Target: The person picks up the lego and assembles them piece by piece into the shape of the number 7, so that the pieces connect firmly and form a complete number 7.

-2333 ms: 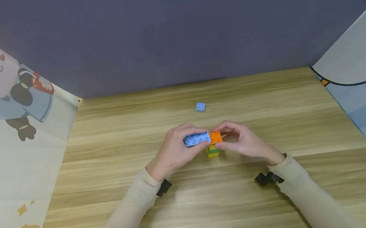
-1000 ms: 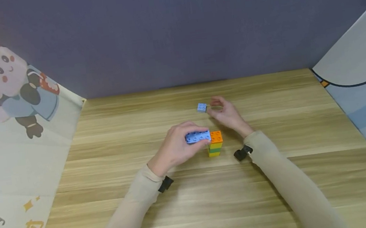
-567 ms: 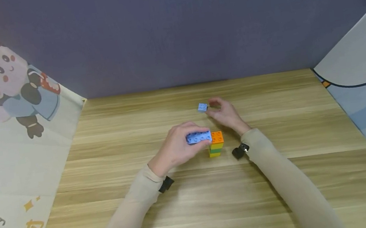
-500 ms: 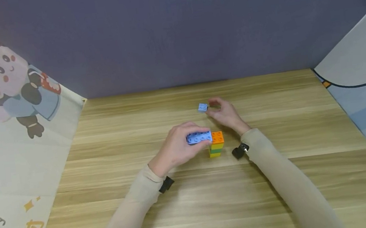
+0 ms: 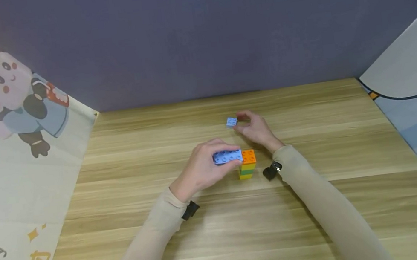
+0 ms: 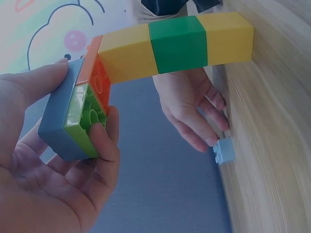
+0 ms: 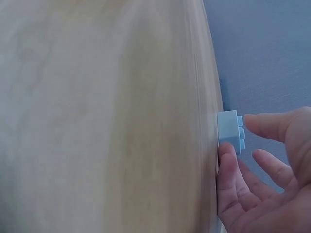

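My left hand [image 5: 206,164] grips a blue brick [image 5: 227,157] between thumb and fingers. In the left wrist view a lime green brick [image 6: 82,116] is under that blue brick, beside an orange brick [image 6: 95,73]. The orange brick tops an upright column with a yellow brick [image 6: 129,53], a green brick [image 6: 178,44] and a lower yellow brick [image 6: 227,39] on the table. Farther back, my right hand [image 5: 256,129] is beside a small light blue brick [image 5: 231,121]. In the right wrist view a fingertip touches the brick's side, and the thumb lies close to its studs.
The wooden table [image 5: 319,220] ends at a dark blue-grey panel [image 5: 198,37] behind the small brick. Printed cartoon panels stand on the left [image 5: 8,170] and right [image 5: 409,64]. A black wrist camera [image 5: 272,170] sits under the right cuff.
My right hand has left the orange brick and moved back to the small light blue brick, which has turned slightly. My left hand still grips the blue brick, nearly unmoved.
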`<state>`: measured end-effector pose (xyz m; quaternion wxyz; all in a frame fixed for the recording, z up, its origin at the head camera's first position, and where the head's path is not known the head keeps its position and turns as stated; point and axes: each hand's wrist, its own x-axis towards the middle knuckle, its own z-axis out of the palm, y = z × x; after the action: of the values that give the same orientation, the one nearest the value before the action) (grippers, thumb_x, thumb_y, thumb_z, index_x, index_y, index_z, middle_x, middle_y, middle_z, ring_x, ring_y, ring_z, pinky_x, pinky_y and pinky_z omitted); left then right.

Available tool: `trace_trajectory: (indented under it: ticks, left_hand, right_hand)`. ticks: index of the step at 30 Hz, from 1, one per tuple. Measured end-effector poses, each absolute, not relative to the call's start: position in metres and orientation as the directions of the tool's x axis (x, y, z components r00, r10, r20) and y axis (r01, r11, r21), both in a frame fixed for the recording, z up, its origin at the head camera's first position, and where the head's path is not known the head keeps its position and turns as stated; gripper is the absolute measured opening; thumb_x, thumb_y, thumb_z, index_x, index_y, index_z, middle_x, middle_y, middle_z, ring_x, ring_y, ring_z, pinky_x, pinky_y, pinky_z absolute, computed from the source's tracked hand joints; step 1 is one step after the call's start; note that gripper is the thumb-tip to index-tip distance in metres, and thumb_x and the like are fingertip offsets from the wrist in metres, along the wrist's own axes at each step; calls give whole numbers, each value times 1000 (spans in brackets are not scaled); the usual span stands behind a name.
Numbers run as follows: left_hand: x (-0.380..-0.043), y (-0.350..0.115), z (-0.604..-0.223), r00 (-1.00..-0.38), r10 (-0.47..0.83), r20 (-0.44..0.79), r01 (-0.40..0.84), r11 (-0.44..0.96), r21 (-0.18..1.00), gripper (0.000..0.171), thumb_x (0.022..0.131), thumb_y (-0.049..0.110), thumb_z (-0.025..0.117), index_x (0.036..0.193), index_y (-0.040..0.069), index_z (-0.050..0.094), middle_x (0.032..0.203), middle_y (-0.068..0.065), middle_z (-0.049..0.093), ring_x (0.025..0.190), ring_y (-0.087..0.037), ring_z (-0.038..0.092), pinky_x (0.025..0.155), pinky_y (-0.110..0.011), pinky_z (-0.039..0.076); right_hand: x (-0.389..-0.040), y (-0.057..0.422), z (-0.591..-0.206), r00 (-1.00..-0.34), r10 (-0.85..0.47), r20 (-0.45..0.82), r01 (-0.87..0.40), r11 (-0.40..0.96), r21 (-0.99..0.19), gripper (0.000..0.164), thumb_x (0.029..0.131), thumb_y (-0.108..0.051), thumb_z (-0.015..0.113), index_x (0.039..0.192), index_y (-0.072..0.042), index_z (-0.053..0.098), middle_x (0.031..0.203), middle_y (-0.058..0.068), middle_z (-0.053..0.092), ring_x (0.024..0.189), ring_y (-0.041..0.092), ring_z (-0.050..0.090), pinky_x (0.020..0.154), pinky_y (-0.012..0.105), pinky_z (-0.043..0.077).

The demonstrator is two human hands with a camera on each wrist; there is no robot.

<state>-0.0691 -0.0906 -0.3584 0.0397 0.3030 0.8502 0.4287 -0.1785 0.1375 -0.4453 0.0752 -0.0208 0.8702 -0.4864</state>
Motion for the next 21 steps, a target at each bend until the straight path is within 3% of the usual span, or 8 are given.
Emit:
trace_trajectory:
  ticks: [21]
  left_hand:
    - [-68, -91, -357, -824, 539, 176, 460, 454, 763, 36, 92, 25, 86, 126, 15, 80, 112, 0, 77, 95, -12, 67, 83, -25, 57]
  right_hand:
    - [-182, 134, -450, -988, -105, -110, 40, 516, -856, 60, 97, -18, 75, 152, -6, 53, 155, 20, 57, 129, 40, 66, 105, 50, 58]
